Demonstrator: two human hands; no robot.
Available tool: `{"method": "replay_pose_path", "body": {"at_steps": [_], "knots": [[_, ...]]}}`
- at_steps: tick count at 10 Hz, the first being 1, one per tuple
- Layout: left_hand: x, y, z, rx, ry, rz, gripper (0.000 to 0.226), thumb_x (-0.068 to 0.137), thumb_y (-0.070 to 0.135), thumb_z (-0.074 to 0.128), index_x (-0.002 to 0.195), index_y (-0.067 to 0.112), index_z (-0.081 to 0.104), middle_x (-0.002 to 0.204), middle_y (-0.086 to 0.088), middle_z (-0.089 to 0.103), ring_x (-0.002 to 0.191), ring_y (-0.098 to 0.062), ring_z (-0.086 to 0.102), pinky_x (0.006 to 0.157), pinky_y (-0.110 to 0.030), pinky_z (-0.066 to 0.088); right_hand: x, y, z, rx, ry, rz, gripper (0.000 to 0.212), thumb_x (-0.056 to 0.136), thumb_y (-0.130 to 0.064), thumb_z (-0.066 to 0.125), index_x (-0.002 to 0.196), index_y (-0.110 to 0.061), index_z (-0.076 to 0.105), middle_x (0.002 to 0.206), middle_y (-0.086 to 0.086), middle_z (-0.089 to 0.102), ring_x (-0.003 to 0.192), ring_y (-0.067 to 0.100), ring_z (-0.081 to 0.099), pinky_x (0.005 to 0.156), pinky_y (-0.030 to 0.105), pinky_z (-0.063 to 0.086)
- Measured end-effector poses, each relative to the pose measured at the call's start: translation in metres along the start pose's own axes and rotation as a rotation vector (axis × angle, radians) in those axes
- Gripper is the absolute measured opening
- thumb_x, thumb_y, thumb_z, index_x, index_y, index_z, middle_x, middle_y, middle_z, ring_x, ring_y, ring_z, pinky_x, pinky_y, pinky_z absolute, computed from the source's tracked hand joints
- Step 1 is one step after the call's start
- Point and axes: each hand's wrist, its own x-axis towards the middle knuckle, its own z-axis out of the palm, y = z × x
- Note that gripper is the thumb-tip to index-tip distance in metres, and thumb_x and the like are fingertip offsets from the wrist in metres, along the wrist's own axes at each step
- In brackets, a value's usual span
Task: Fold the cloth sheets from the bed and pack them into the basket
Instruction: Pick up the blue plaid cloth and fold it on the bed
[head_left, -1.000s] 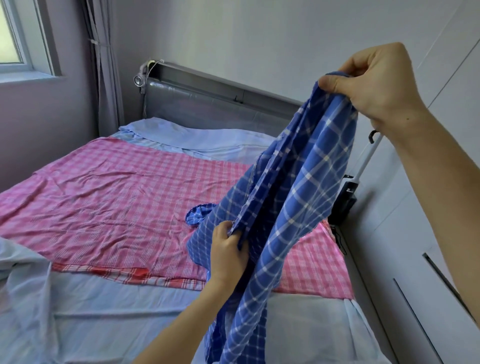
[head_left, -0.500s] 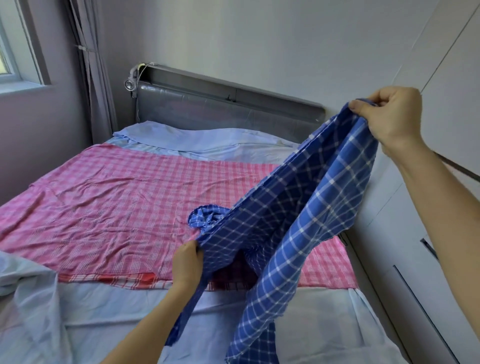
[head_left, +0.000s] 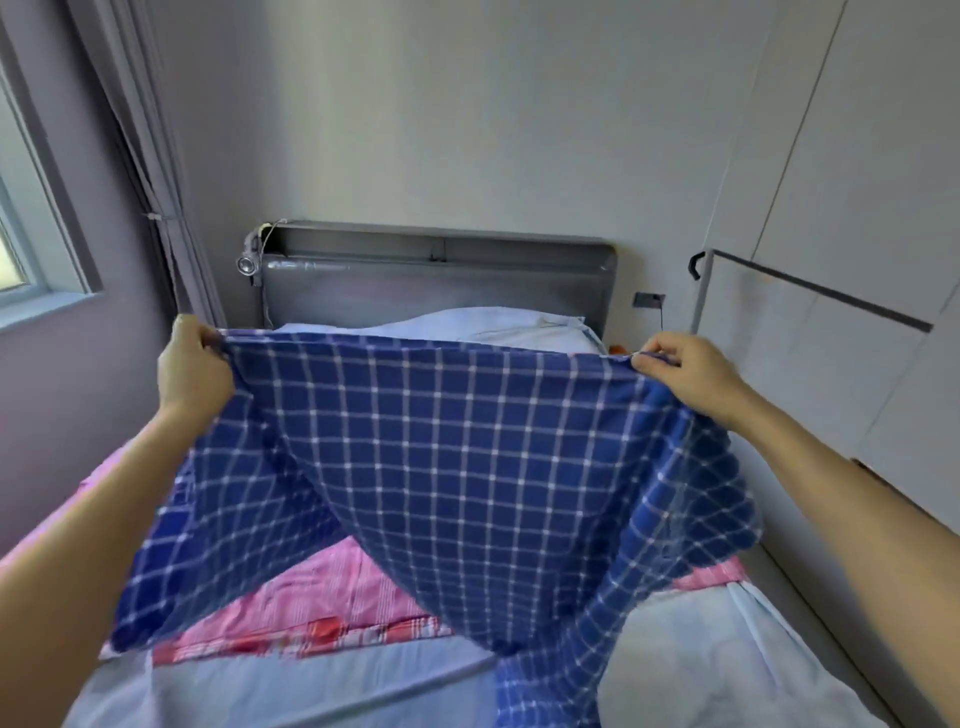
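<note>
The blue checked cloth sheet (head_left: 441, 467) is held spread out in the air above the bed (head_left: 311, 686), its top edge stretched roughly level in front of the headboard (head_left: 441, 270). The left hand (head_left: 192, 369) is closed on the top left corner of the sheet, fingers curled over the bunched edge. The right hand (head_left: 685, 369) is closed on the top right corner, pinching the hem between thumb and fingers. Both forearms reach out toward the headboard, well apart from each other.

Below the top edge the sheet hangs slack in loose folds; its lower middle drops to a point, and a further part trails down on the right, reaching the bed's light blue sheet at the end nearer the camera. The edges of the sheet appear blurred.

A pink checked sheet (head_left: 322, 603) lies flat on the bed under the hanging cloth, visible between its folds. A light blue pillow (head_left: 498, 322) lies against the headboard, just above the held edge. A small clip lamp (head_left: 248, 264) is fixed at the headboard's left end. White wardrobe doors (head_left: 831, 260) stand to the right of the headboard, a curtain (head_left: 156, 208) and window to its left.
</note>
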Motion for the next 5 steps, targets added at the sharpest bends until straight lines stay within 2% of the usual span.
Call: {"method": "replay_pose_path", "body": {"at_steps": [1,2,3,4,5], "knots": [[0.022,0.026,-0.045,0.077,-0.056,0.011,0.015,0.091,0.001,0.041,0.102,0.011,0.046,0.100,-0.023,0.053,0.093,-0.041,0.052,0.072,-0.038,0.038,-0.008,-0.025,-0.019,0.212,-0.104,0.052,0.028,0.090,-0.031,0.061,0.084,-0.004,0.067,0.077,0.006,0.066,0.067,0.011,0.063,0.066,0.024,0.051],[0.029,0.054,-0.091,0.066,-0.103,0.050,0.013,0.091,0.000,0.046,0.081,0.008,0.048,0.091,-0.025,0.058,0.080,-0.034,0.050,0.071,-0.038,0.039,-0.022,-0.038,-0.041,0.383,-0.319,0.118,0.017,0.084,-0.022,0.066,0.089,-0.006,0.067,0.081,0.004,0.069,0.061,0.006,0.067,0.054,0.013,0.049],[0.000,0.082,-0.130,0.109,-0.256,0.079,0.036,0.092,-0.007,0.046,0.062,0.014,0.043,0.066,-0.008,0.047,0.070,-0.030,0.045,0.065,-0.033,0.037,-0.039,-0.038,-0.056,0.351,-0.428,0.129,0.047,0.055,-0.031,0.087,0.091,-0.007,0.069,0.084,0.009,0.073,0.066,0.014,0.070,0.054,0.016,0.052],[-0.028,0.092,-0.156,0.165,-0.382,0.106,0.034,0.091,-0.005,0.049,0.064,0.014,0.046,0.066,-0.003,0.046,0.059,-0.016,0.041,0.054,-0.025,0.033,-0.044,-0.044,-0.068,0.250,-0.355,0.115,0.057,0.040,-0.041,0.090,0.087,-0.013,0.072,0.074,-0.002,0.074,0.071,0.020,0.071,0.055,0.020,0.053],[-0.021,0.083,-0.176,0.164,-0.496,0.105,0.027,0.089,0.001,0.058,0.066,0.014,0.052,0.066,-0.004,0.051,0.060,-0.015,0.045,0.055,-0.023,0.034,-0.036,-0.054,-0.081,0.248,-0.180,0.052,0.023,0.069,-0.020,0.079,0.090,-0.014,0.071,0.079,-0.001,0.071,0.078,0.021,0.066,0.068,0.028,0.051]]}}
